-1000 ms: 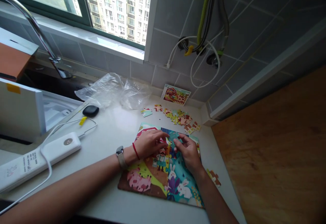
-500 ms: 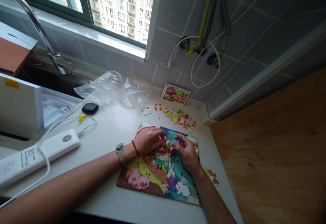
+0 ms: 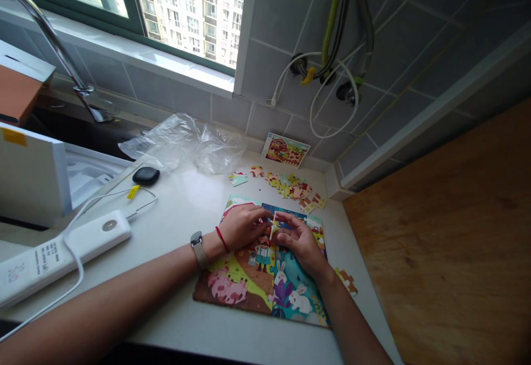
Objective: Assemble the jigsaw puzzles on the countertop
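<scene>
A puzzle piece [image 3: 272, 227] is turned edge-on between my two hands, above the upper middle of a colourful puzzle [image 3: 232, 285] lying on the counter. My left hand [image 3: 248, 225] comes from the left, its fingertips closed at the piece's left side. From the right, my right hand [image 3: 299, 239] has its thumb and fingers at the other side of the piece. The puzzle shows a pink pig, a standing figure and white rabbits. Loose pieces [image 3: 296, 189] lie in a group behind it, and a few more [image 3: 347, 281] sit to its right.
A picture card [image 3: 285, 150] leans against the tiled wall. Crumpled clear plastic [image 3: 182, 144], a black oval object [image 3: 146, 175] and a white power bank [image 3: 83, 251] with a cable lie to the left. A wooden panel [image 3: 448, 232] stands at the right.
The puzzle piece has turned from showing its blue-green face to edge-on between my hands. My right hand's fingers have straightened somewhat. The view has shifted slightly.
</scene>
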The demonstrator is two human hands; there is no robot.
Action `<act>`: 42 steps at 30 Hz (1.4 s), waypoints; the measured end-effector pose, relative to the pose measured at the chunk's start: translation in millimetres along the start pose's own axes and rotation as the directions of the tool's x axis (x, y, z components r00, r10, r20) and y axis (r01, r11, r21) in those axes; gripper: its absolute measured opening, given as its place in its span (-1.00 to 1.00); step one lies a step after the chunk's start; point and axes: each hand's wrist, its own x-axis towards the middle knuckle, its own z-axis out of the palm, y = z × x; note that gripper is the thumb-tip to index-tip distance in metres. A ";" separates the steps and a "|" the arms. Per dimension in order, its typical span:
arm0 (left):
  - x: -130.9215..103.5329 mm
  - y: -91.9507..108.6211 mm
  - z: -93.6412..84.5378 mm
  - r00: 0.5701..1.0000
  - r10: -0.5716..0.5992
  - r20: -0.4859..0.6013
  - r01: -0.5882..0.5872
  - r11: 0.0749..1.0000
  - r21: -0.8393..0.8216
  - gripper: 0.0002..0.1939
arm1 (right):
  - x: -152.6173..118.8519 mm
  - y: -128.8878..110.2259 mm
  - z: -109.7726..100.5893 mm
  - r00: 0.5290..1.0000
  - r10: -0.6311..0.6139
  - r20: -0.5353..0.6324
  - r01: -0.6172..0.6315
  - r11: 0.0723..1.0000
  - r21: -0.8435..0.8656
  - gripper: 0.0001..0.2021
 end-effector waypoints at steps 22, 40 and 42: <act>0.8 0.7 0.7 0.998 -0.036 0.045 0.034 0.999 0.029 -0.90 | 1.9 6.6 10.1 0.999 0.025 -0.025 -0.028 0.988 -0.153 -0.57; 0.8 -2.5 2.2 0.999 0.003 0.047 -0.006 0.998 0.055 -0.92 | 5.4 15.1 6.1 0.997 -0.029 0.077 0.046 0.972 -0.231 -0.61; 0.7 -3.0 2.2 0.999 0.006 0.045 -0.008 0.999 0.054 -0.92 | 4.7 15.0 6.2 0.996 -0.033 0.086 0.053 0.969 -0.241 -0.62</act>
